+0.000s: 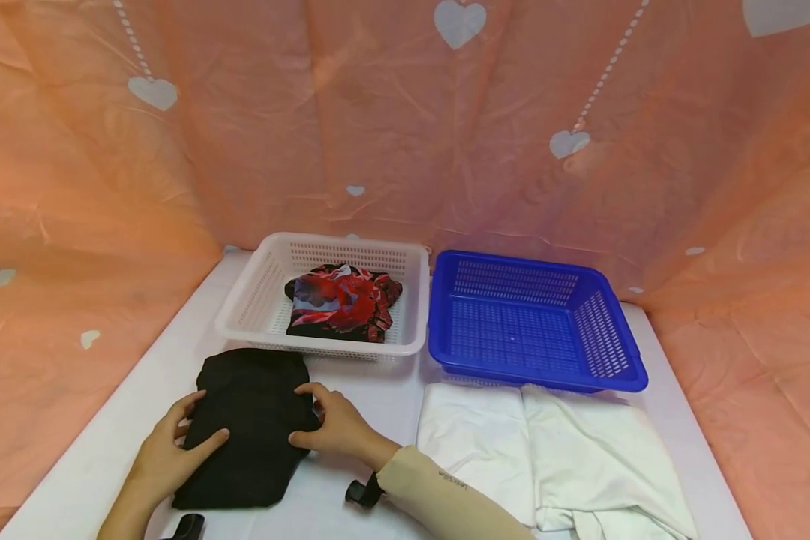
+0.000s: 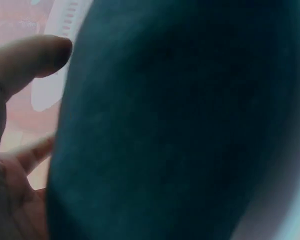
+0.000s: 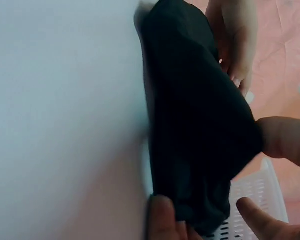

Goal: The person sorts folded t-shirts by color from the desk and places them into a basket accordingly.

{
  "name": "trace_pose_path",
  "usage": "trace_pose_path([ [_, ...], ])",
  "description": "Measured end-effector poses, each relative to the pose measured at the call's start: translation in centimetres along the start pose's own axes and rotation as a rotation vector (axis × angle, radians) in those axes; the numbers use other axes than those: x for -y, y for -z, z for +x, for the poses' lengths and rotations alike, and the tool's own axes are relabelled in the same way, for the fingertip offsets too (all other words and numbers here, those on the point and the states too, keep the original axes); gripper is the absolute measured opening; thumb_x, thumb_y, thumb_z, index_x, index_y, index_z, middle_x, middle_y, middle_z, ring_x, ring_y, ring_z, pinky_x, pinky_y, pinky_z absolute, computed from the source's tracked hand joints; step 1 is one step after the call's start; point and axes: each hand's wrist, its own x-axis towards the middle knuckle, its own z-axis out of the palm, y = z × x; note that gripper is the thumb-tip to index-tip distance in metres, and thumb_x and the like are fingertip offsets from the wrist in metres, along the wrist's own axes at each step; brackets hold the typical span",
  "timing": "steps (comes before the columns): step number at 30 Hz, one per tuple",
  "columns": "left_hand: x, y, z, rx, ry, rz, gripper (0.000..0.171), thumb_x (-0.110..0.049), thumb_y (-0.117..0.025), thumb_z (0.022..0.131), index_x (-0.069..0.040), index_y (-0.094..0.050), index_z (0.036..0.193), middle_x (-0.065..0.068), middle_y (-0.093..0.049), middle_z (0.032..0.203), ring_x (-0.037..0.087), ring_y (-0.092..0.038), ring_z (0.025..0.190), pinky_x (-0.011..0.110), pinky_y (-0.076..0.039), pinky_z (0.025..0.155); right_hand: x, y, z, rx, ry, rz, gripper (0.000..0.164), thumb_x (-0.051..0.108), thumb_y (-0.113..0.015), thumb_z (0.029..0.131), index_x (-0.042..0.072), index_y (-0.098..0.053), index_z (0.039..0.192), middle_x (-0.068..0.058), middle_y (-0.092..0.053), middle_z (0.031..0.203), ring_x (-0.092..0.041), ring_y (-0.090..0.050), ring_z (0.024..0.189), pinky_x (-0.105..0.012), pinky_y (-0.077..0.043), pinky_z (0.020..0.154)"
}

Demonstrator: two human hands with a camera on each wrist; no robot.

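A folded black cloth garment [image 1: 250, 427] is at the left front of the white table, between both hands. My left hand [image 1: 162, 454] holds its left edge, thumb on top and fingers partly hidden along the side. On the opposite edge, my right hand [image 1: 343, 429] grips with its thumb and fingers. In the left wrist view the dark cloth [image 2: 165, 125] fills most of the picture, blurred. The right wrist view shows the garment [image 3: 195, 110] side-on, with fingers at its lower edge. Its exact kind cannot be told.
Behind the black garment stands a white basket [image 1: 243, 319] holding a folded red-and-black patterned garment [image 1: 344, 304]. A blue basket [image 1: 513, 330] stands to its right. Two pale folded cloths, one white [image 1: 475, 442] and one cream [image 1: 601, 457], lie at the right front. Orange curtains surround the table.
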Motion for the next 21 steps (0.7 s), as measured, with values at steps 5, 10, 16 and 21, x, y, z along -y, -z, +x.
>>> trace_pose_path([
  [5, -0.1, -0.7, 0.2, 0.012, 0.007, -0.018, 0.085, -0.037, -0.076, 0.080, -0.006, -0.033, 0.146, 0.032, -0.048, 0.129, 0.051, -0.052, 0.110, 0.060, -0.044, 0.082, 0.3, -0.6, 0.3, 0.015, -0.030, 0.008, 0.063, 0.029, -0.081, 0.072, 0.030, -0.053, 0.129, 0.001, -0.056, 0.105, -0.005, -0.048, 0.093, -0.023, -0.044, 0.079],
  [10, -0.4, -1.1, 0.3, 0.027, 0.022, -0.053, 0.087, -0.035, -0.076, 0.080, -0.009, -0.029, 0.148, 0.034, -0.048, 0.128, 0.049, -0.052, 0.111, 0.058, -0.044, 0.083, 0.6, -1.1, 0.5, 0.057, -0.037, -0.019, 0.063, 0.030, -0.082, 0.073, 0.034, -0.053, 0.129, 0.000, -0.056, 0.120, -0.007, -0.052, 0.107, -0.026, -0.044, 0.092],
  [16, -1.0, -1.6, 0.1, 0.032, 0.028, -0.133, 0.079, -0.029, -0.074, 0.083, -0.012, -0.031, 0.147, 0.031, -0.049, 0.132, 0.034, -0.059, 0.106, 0.045, -0.048, 0.082, 0.2, -1.3, 0.8, 0.085, 0.022, 0.011, 0.060, 0.022, -0.080, 0.075, 0.031, -0.054, 0.128, 0.003, -0.057, 0.128, -0.005, -0.052, 0.113, -0.024, -0.043, 0.095],
  [21, -1.4, -2.0, -0.3, 0.015, -0.003, -0.273, 0.072, -0.017, -0.072, 0.086, -0.011, -0.033, 0.145, 0.025, -0.054, 0.124, -0.005, -0.057, 0.085, 0.025, -0.051, 0.067, 0.2, -1.2, 0.8, 0.100, 0.055, 0.101, 0.057, 0.013, -0.079, 0.075, 0.028, -0.057, 0.126, 0.004, -0.061, 0.121, 0.000, -0.054, 0.100, -0.019, -0.044, 0.088],
])
